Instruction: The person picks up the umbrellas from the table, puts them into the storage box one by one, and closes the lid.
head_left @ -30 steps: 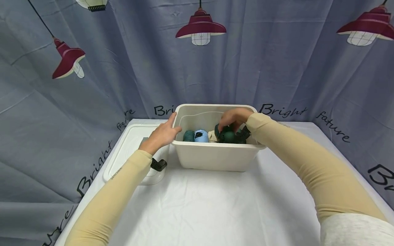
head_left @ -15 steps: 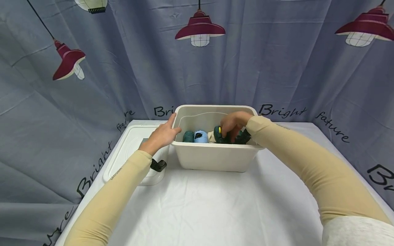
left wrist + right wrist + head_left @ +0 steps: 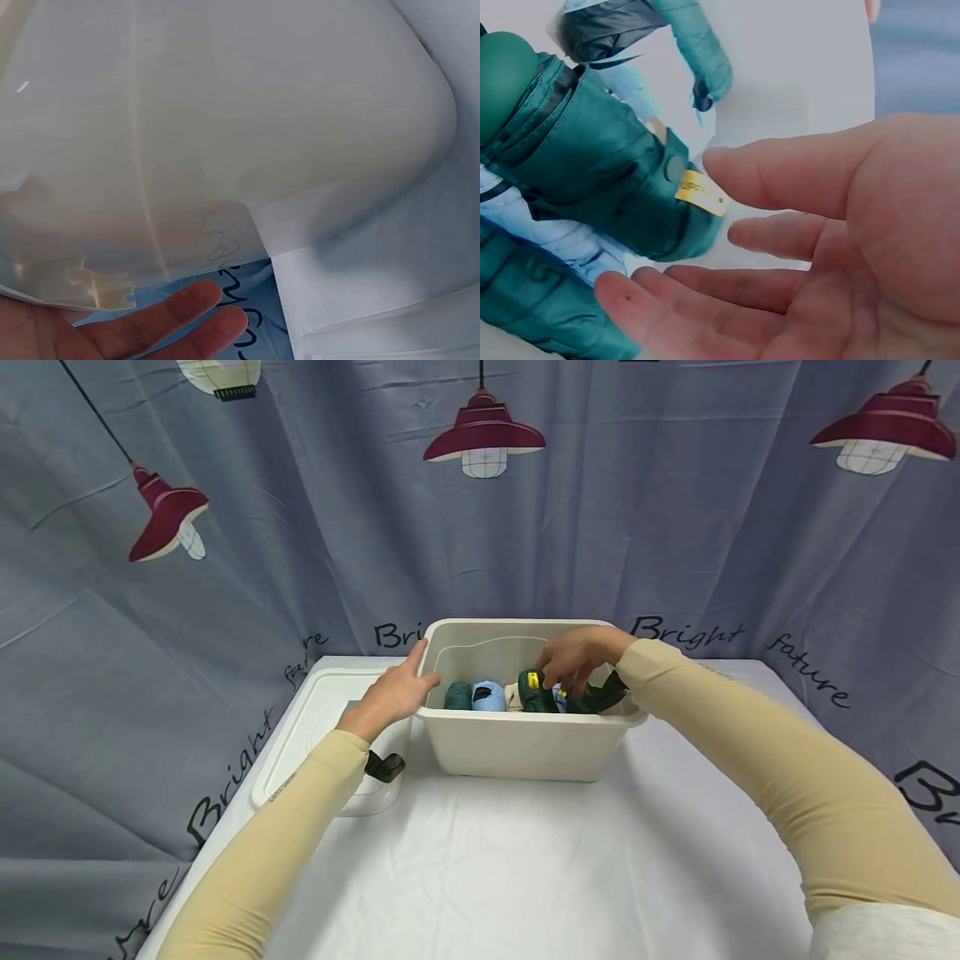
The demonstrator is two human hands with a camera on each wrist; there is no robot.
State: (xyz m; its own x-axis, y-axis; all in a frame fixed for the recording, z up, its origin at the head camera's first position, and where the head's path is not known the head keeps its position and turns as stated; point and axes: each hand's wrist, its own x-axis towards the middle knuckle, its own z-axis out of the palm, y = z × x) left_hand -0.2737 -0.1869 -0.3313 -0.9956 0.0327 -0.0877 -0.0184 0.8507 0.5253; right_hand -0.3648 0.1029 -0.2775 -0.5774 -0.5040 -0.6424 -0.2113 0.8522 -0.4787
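Observation:
In the head view, a white plastic bin (image 3: 517, 747) holds a row of rolled, folded umbrellas. My left hand (image 3: 393, 697) rests at its left rim, thumb and fingers spread; the left wrist view shows straight fingers (image 3: 187, 322) below the bin wall. Inside the bin, my right hand (image 3: 581, 656) hovers beside a dark green folded umbrella (image 3: 607, 165) with a yellow tag and a round green handle end. Thumb and fingers are apart with nothing between them. Left of it lie a cream roll (image 3: 513, 697), a light blue umbrella (image 3: 488, 696) and a green one (image 3: 458, 696).
A white lid (image 3: 300, 731) lies flat on the table left of the bin, partly under my left forearm. The white-covered table (image 3: 510, 868) stretches in front. A blue-grey curtain (image 3: 360, 543) with printed lamps stands close behind the bin.
My right hand has let go of the dark green umbrella, which now lies in the row with its yellow tag showing. The hand has shifted slightly right; the left hand stays at the rim.

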